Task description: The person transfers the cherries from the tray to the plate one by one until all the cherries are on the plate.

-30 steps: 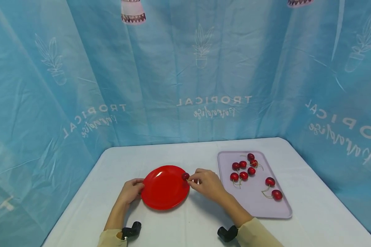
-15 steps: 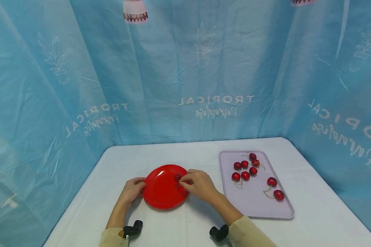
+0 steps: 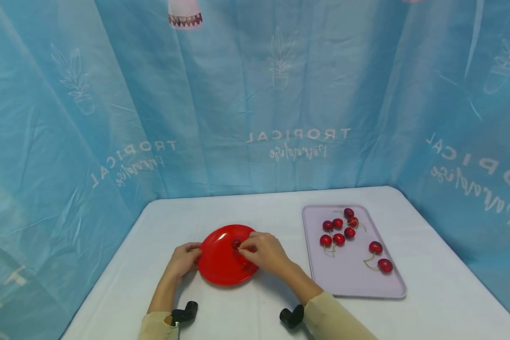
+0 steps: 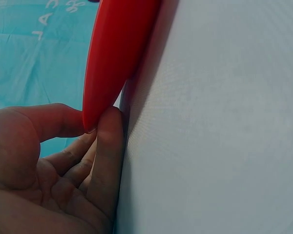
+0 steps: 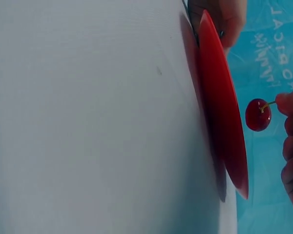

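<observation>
- The right hand (image 3: 265,252) pinches a cherry (image 3: 236,243) by its stem; a second ago that cherry hung at the right rim of the red plate (image 3: 218,267), and it has since travelled inward over the plate's middle.
- In the right wrist view the cherry (image 5: 258,115) is clear of the plate's surface, close above it and not touching (the stem runs back to the fingertips (image 5: 289,103)).
- The left hand (image 3: 186,257) has stayed put, its grip closed on the plate's left edge, thumb on top and fingers beneath, as the left wrist view shows at the rim (image 4: 95,114).
- My reading: the carry is nearly over, and only the setting down and letting go remain.
- On the lilac tray (image 3: 352,283) to the right, other cherries (image 3: 339,231) lie loose on the white desk's (image 3: 246,212) far side of the plate.
</observation>
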Motion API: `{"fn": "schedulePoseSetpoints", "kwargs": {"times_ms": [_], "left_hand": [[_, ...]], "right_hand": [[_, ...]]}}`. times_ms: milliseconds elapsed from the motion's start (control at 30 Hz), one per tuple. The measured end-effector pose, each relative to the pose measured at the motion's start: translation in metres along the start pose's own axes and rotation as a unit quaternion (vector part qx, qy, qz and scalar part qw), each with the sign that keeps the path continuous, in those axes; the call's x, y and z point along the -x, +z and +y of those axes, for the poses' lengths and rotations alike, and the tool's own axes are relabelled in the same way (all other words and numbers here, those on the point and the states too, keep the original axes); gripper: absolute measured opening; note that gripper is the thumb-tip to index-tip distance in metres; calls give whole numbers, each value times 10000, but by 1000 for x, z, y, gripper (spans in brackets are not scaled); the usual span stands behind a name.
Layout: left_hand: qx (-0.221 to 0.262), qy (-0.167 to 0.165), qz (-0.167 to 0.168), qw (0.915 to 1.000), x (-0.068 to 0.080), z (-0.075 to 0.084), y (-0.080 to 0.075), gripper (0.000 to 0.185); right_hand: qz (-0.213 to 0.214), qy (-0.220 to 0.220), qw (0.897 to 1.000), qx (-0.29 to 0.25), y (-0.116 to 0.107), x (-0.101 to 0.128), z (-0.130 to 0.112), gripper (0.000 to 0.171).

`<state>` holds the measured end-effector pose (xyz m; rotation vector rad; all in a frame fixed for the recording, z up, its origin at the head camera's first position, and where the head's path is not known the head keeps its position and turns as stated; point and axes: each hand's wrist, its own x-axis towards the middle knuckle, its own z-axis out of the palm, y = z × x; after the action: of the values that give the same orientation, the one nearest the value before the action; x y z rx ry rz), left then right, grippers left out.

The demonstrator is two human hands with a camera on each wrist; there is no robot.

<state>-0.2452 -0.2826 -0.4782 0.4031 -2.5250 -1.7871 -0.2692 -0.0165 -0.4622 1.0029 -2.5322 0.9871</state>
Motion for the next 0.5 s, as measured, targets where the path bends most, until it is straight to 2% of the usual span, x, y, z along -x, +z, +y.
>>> {"fn": "schedulePoseSetpoints", "kwargs": {"times_ms": [500], "left_hand": [[0,3,-27,10000,-2,-2,1,33]], "right_hand": [[-159,10,9998,112,18,-9,-11,18]]}}
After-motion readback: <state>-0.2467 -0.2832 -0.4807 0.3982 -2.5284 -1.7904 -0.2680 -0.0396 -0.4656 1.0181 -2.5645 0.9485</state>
